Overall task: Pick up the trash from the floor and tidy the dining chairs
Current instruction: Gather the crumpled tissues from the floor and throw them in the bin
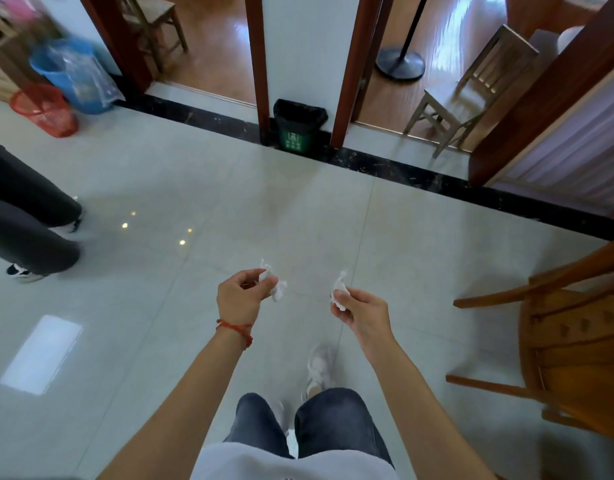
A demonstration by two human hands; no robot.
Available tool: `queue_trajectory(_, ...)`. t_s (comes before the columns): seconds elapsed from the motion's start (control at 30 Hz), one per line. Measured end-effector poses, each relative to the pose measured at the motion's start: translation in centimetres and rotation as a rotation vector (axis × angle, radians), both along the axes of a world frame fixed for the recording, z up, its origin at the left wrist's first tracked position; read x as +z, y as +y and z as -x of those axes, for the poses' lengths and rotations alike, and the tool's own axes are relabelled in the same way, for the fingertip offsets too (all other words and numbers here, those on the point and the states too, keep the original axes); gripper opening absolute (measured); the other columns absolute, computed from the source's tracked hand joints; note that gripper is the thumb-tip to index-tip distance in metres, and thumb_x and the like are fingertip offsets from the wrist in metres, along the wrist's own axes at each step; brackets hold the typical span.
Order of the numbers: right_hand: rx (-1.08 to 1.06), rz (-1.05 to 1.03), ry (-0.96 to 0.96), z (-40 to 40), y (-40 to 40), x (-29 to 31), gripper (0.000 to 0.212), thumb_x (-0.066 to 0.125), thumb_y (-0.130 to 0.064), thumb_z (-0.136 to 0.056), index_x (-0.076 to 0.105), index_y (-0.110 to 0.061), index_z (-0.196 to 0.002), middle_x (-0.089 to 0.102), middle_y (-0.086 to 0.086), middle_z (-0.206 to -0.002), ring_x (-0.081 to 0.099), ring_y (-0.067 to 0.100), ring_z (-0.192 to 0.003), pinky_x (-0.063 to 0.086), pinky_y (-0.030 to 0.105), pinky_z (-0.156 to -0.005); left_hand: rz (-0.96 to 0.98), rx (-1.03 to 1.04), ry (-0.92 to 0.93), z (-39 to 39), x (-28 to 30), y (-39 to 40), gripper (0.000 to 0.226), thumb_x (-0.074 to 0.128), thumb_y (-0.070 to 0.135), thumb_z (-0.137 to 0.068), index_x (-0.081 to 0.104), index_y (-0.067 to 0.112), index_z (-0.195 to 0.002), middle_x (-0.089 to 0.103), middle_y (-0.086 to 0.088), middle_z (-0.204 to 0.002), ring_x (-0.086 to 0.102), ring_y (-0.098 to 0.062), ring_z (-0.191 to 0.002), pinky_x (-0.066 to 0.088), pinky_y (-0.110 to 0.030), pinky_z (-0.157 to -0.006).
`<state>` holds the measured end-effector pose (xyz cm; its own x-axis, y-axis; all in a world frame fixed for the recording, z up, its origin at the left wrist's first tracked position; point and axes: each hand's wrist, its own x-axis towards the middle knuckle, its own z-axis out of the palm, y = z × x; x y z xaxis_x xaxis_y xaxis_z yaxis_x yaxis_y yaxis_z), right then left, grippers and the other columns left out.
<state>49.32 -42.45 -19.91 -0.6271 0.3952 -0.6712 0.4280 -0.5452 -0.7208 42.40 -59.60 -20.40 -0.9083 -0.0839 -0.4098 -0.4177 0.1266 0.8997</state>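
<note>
L hand (241,294): held out over the floor, fingers curled, pinching a crumpled white tissue (275,285) betw. thumb & fingertips; red string on the wrist.
R hand (359,311): also out in front, fingers curled, pinching a 2nd tissue wad (339,293); wad sticks up above the thumb.
Trash: both wads off the floor, in the hands, near each other but apart.
Floor (201,174): pale glossy tiles w/ light spots; black strip along the far edge.
Bin (298,128): small, green, black liner, far centre against the white wall betw. two doorways.
Chair (572,344): wooden, near right, only partly in view.
Far chair (471,88): wooden, past the right doorway on wood flooring.
Far left: blue bucket (68,76) w/ clear bag, red basket (44,109) just beside it.
Left edge: another person's legs (24,223) in dark trousers.
</note>
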Motion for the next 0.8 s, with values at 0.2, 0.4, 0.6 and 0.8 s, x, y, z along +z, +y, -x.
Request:
queue_trajectory(0.2, 0.012, -0.006, 0.046, 9.8, 4.8, 0.0, 0.006, 0.066, 0.004, -0.077, 0.068, 0.003, -0.082, 0.06, 0.015, -0.081, 0.058, 0.021, -0.073, 0.056, 0.02, -0.061, -0.025, 0.023, 0.016, 8.9, -0.4, 5.4, 0.014, 0.073, 0.008, -0.072, 0.069, 0.006, -0.085, 0.067, -0.015, -0.078, 0.063, -0.026, -0.076, 0.055, -0.032, -0.076)
queue_trajectory(0.4, 0.094, -0.009, 0.058, 18.7, 9.5, 1.2, 0.012, 0.065, 0.003, -0.078, 0.069, -0.005, -0.07, 0.059, 0.014, -0.079, 0.059, 0.021, -0.074, 0.057, 0.021, -0.064, -0.022, 0.05, 0.037, 17.2, 0.4, 9.9, 0.013, 0.072, 0.011, -0.073, 0.069, 0.009, -0.086, 0.068, -0.014, -0.079, 0.064, -0.023, -0.074, 0.056, -0.017, -0.066)
queue_trajectory(0.6, 0.107, 0.012, 0.046, 27.0, 12.1, 1.3, 0.005, 0.067, 0.001, -0.078, 0.068, -0.003, -0.076, 0.06, 0.014, -0.082, 0.059, 0.021, -0.075, 0.056, 0.02, -0.063, 0.007, 0.056, 0.055, 25.0, 0.7, 12.4, 0.015, 0.071, 0.012, -0.076, 0.069, 0.005, -0.089, 0.068, -0.013, -0.081, 0.063, -0.02, -0.07, 0.051, -0.009, -0.057)
queue_trajectory(0.8, 0.083, 0.012, 0.04, 37.2, 13.8, 0.1, 0.004, 0.067, 0.002, -0.078, 0.068, -0.001, -0.08, 0.061, 0.017, -0.086, 0.06, 0.021, -0.077, 0.055, 0.02, -0.063, 0.029, 0.023, 0.056, 35.3, -0.7, 14.0, 0.016, 0.072, 0.012, -0.074, 0.069, 0.006, -0.089, 0.067, -0.011, -0.078, 0.063, -0.021, -0.07, 0.055, -0.013, -0.061)
